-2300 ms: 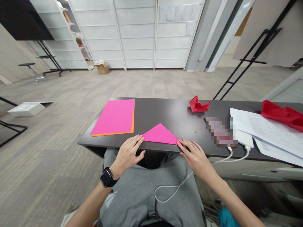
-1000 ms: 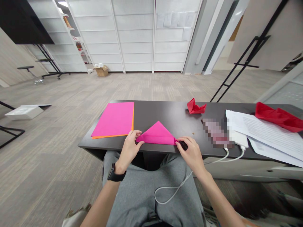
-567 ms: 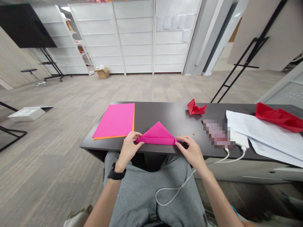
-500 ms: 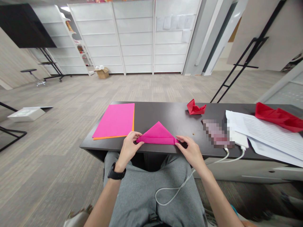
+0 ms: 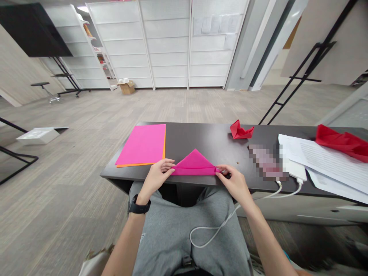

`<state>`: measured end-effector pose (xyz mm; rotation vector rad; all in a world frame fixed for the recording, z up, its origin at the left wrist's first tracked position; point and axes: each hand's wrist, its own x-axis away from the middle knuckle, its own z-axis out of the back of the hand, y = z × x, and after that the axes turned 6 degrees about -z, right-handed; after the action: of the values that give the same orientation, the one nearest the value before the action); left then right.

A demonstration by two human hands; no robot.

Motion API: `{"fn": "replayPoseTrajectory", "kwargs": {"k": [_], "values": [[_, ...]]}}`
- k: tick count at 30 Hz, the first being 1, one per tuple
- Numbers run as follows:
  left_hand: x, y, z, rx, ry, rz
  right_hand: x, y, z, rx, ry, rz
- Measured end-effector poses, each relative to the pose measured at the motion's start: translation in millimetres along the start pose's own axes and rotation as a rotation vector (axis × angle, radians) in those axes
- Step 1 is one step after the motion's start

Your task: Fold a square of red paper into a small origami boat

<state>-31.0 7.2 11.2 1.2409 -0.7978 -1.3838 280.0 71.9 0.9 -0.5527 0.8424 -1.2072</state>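
A sheet of pink paper (image 5: pixel 195 163), folded to a triangle with a band along its lower edge, lies at the front of the dark table (image 5: pixel 198 136). My left hand (image 5: pixel 158 174) pinches the left end of the band between thumb and fingers. At the opposite end, my right hand (image 5: pixel 232 180) grips the band's right corner with thumb and fingertips. The paper's point faces away from me. Just beyond my left hand rests a stack of pink sheets (image 5: pixel 143 143), with an orange sheet (image 5: pixel 138 165) showing beneath it.
A small red paper boat (image 5: pixel 240 130) stands at the back right. Farther right lie a blurred-out phone (image 5: pixel 267 163), a white power bank (image 5: pixel 296 170) with cables, printed papers (image 5: pixel 330 165) and a larger red folded paper (image 5: pixel 342 142). A white cable (image 5: pixel 201 227) loops over my lap.
The view has shifted slightly, moving the whole scene a little right. Both hands still hold the band's ends, and the band now looks slightly tilted up or narrower.
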Motion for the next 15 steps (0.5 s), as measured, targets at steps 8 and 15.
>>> {"fn": "replayPoseTrajectory", "kwargs": {"k": [8, 15], "values": [[1.9, -2.2, -8.5, -0.072, 0.023, -0.062, 2.2, -4.2, 3.8, -0.094, -0.008, -0.064], [-3.7, -6.8, -7.3, -0.112, 0.035, -0.123, 1.9, -3.5, 0.9, -0.076, 0.119, -0.114]]}}
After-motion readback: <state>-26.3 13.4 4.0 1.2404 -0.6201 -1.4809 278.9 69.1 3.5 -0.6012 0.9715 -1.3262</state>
